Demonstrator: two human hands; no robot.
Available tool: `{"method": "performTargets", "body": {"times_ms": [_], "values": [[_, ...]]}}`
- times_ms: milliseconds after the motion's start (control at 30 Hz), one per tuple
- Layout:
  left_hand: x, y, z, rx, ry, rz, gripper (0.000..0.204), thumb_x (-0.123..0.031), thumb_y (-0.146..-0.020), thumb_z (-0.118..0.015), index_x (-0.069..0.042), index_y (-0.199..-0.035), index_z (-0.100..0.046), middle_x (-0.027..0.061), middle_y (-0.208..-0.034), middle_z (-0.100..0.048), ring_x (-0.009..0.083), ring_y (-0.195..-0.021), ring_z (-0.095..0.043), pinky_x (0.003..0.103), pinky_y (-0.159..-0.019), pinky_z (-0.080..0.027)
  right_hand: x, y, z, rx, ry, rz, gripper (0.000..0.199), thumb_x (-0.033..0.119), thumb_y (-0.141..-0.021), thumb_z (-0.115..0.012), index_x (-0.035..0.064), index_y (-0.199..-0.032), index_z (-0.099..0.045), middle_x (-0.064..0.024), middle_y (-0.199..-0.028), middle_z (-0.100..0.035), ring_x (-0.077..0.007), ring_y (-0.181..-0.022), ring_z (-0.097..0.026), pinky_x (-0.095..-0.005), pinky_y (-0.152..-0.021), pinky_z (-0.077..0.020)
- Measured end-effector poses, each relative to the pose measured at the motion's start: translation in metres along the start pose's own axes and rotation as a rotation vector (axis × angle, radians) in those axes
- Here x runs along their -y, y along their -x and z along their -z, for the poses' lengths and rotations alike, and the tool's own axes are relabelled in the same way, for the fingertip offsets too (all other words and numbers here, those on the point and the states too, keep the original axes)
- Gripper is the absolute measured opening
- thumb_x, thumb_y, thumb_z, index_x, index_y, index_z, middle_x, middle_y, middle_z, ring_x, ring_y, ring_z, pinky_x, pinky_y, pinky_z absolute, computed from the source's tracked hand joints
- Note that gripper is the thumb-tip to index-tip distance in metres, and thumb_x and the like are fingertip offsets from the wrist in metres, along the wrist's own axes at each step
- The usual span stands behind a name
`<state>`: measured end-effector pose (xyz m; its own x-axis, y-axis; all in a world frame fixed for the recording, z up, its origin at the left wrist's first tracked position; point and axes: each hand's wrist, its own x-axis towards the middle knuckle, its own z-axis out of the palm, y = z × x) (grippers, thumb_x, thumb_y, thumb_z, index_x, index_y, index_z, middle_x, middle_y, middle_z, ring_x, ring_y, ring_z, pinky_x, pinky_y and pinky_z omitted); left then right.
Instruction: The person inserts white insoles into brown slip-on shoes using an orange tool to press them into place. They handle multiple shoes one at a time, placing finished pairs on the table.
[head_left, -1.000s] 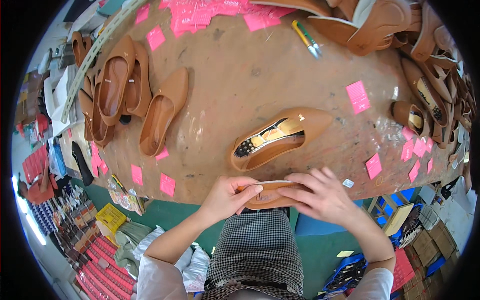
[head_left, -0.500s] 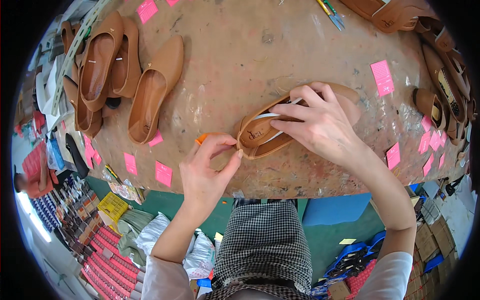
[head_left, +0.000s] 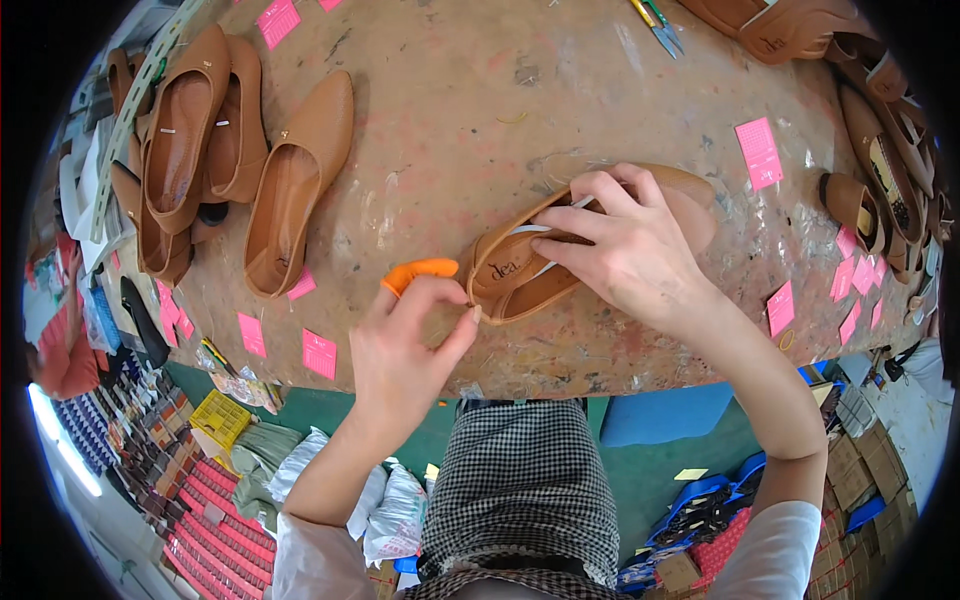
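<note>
A tan flat shoe (head_left: 685, 200) lies on the worktable before me, its toe pointing right and its heel toward my left hand. My right hand (head_left: 635, 240) grips it from above, with the thumb and fingers reaching into the opening over a white strip. At the back rim of the heel, my left hand (head_left: 400, 335) pinches the edge between thumb and index finger. Any thread or scrap in that pinch is too small to make out. An orange finger cover (head_left: 420, 272) sits on another finger of the left hand, held off the shoe.
Finished-looking tan shoes (head_left: 300, 185) stand at the left, and more shoes (head_left: 885, 180) pile up at the right. Pink tags (head_left: 758, 152) lie scattered over the worktable (head_left: 450, 120). Thread snips (head_left: 658, 28) rest at the far edge. A blue stool-like surface (head_left: 665, 415) shows below the table.
My left hand has shifted slightly left and down, and its orange-covered finger has lifted into fuller view. The right hand keeps its grip. The view has moved a little.
</note>
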<state>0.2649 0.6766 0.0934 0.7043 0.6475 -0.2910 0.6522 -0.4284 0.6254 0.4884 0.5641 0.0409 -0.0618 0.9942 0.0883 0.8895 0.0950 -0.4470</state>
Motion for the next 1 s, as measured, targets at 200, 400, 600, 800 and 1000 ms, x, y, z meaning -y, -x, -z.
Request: {"method": "performTargets", "body": {"times_ms": [200, 400, 600, 800, 1000], "values": [[-0.007, -0.012, -0.025, 0.079, -0.589, -0.458, 0.038, -0.023, -0.072, -0.078, -0.010, -0.107, -0.075, 0.0079, -0.111, -0.066, 0.0330, -0.134, -0.047, 0.065, -0.116, -0.025, 0.012, 0.001, 0.008, 0.077, 0.142, -0.007, 0.027, 0.019, -0.078, -0.062, 0.0095, -0.100, -0.074, 0.0006, -0.117, -0.062, -0.0208, -0.125, -0.047, -0.0422, -0.109, -0.0365], [0.000, -0.016, -0.029, 0.081, -0.733, -0.597, 0.032, -0.017, -0.072, -0.072, -0.008, -0.102, -0.076, 0.0127, -0.108, -0.064, 0.0334, -0.137, -0.042, 0.067, -0.116, -0.024, 0.011, 0.024, 0.026, 0.240, 0.370, -0.058, 0.040, 0.022, -0.083, -0.061, 0.0085, -0.119, -0.071, 0.0024, -0.134, -0.059, -0.0251, -0.145, -0.032, -0.0543, -0.122, -0.0207], [-0.030, 0.009, -0.065, 0.157, -0.504, -0.622, 0.028, -0.022, -0.074, -0.070, -0.006, -0.096, -0.073, 0.0122, -0.113, -0.059, 0.0352, -0.139, -0.040, 0.070, -0.116, -0.021, -0.017, -0.005, 0.047, 0.471, 0.236, 0.050, 0.038, 0.025, -0.079, -0.067, 0.0126, -0.116, -0.072, 0.0011, -0.139, -0.057, -0.0282, -0.146, -0.029, -0.0599, -0.119, -0.0248], [-0.057, 0.012, -0.134, 0.088, -0.341, -0.431, 0.083, -0.036, -0.072, -0.079, -0.006, -0.142, -0.046, 0.0197, -0.148, -0.041, 0.0391, -0.143, -0.032, 0.071, -0.111, -0.025, -0.026, 0.000, 0.057, -0.083, 0.251, -0.250, 0.031, 0.019, -0.077, -0.072, 0.0107, -0.107, -0.069, -0.0080, -0.142, -0.051, -0.0335, -0.133, -0.047, -0.0525, -0.097, -0.0515], [-0.049, 0.013, -0.150, 0.079, -0.391, -0.436, 0.071, -0.041, -0.092, -0.053, -0.007, -0.152, -0.034, 0.0185, -0.154, -0.037, 0.0378, -0.147, -0.027, 0.072, -0.114, -0.013, 0.099, 0.050, -0.003, -0.013, 0.189, -0.628, 0.055, 0.007, -0.076, -0.063, 0.0020, -0.131, -0.060, -0.0084, -0.149, -0.049, -0.0343, -0.135, -0.048, -0.0409, -0.092, -0.0557]]}}
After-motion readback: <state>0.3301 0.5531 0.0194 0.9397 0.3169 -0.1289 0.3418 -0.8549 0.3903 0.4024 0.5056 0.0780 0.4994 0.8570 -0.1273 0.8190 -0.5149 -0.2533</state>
